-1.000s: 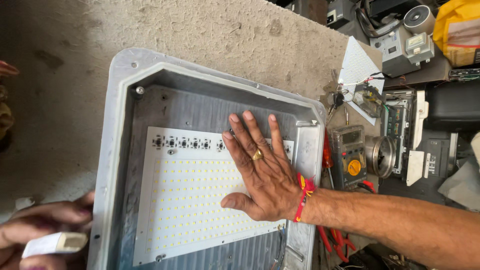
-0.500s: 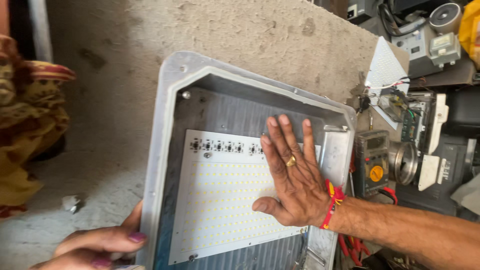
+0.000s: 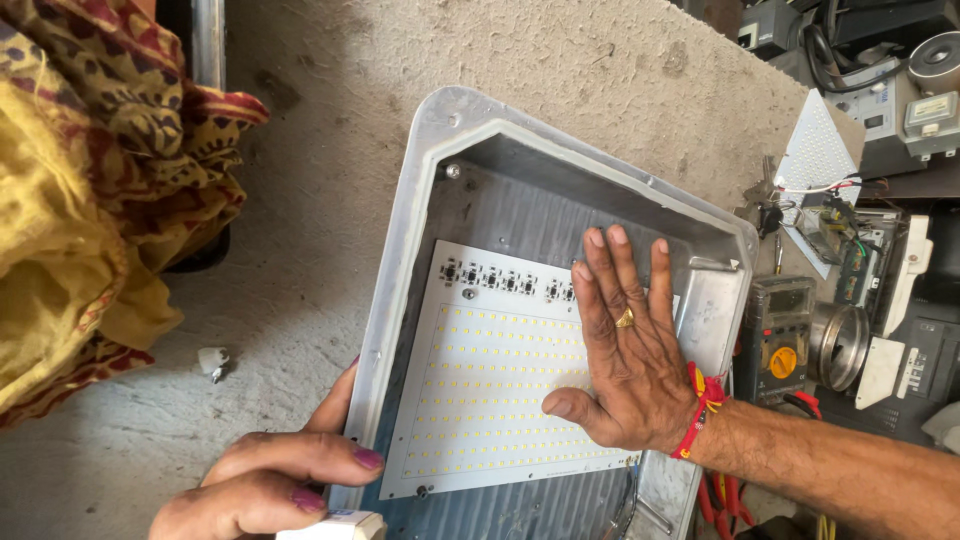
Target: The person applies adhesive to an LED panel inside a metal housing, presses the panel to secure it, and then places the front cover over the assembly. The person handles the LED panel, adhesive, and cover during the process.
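My right hand (image 3: 632,358), with a gold ring and a red thread at the wrist, lies flat with fingers spread on the right part of a white LED board (image 3: 490,385). The board rests inside a grey metal lamp housing (image 3: 420,200) on the rough concrete floor. My left hand is out of view. Another person's hand (image 3: 275,475) with purple-painted nails touches the housing's lower left rim and has a small white object (image 3: 335,525) under it.
The other person's yellow patterned garment (image 3: 90,200) fills the left side. A yellow-dial multimeter (image 3: 782,335), a metal ring (image 3: 838,345), circuit boards and grey equipment crowd the right. A small white scrap (image 3: 212,362) lies on the concrete floor.
The view has shifted, so the housing sits further right and the garment shows. The other person's hand has come up against the housing's rim. My right hand stays flat on the board.
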